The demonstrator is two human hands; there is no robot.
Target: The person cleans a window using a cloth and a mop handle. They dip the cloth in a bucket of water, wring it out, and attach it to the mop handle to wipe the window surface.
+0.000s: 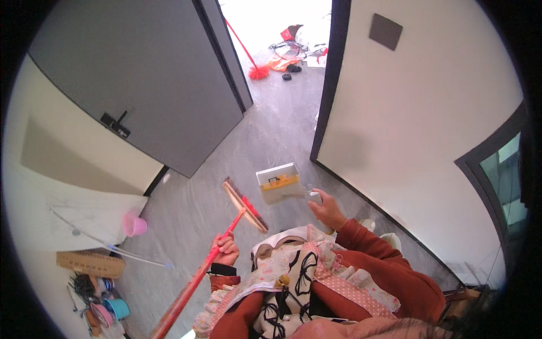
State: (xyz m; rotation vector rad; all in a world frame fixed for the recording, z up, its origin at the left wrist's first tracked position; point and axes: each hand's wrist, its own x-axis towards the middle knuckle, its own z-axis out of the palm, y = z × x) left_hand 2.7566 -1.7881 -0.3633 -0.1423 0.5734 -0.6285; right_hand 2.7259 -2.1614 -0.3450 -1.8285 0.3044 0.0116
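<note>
My left hand (225, 249) is closed around the red handle of a push broom (244, 204), whose wooden head with dark and red bristles is tilted over the grey floor. In my right hand (327, 209) is the grip of a dustpan (277, 190), white and grey with a yellow comb-like strip. The dustpan lies to the right of the broom head, apart from it. Whether the dustpan touches the floor I cannot tell.
A grey door (169, 84) stands open at the left. Through the doorway lie a red brush (258, 72) with a long handle and scattered items. A pink bucket (135, 224), a cardboard box (91, 264) and a blue basin (116, 309) are at the left; the wall (406, 127) is at the right.
</note>
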